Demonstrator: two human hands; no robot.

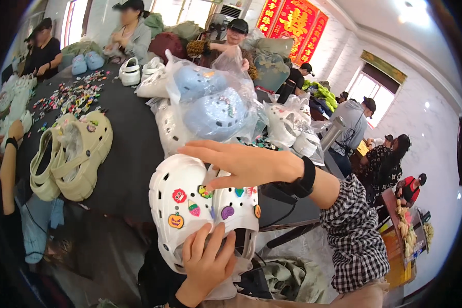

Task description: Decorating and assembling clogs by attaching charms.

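Right hand: forearm enters from the right, palm down, fingers extended leftward across the toe ends of the white clogs; thumb held apart beneath. Hand open; contact with the clogs cannot be determined. Left hand: comes up from the lower edge, fingers bent, tips resting on the clogs' uppers by the foot openings; whether it grips cannot be told. Clogs: side by side at the near edge of the table, toes pointing away from the wearer, long axes running near to far.
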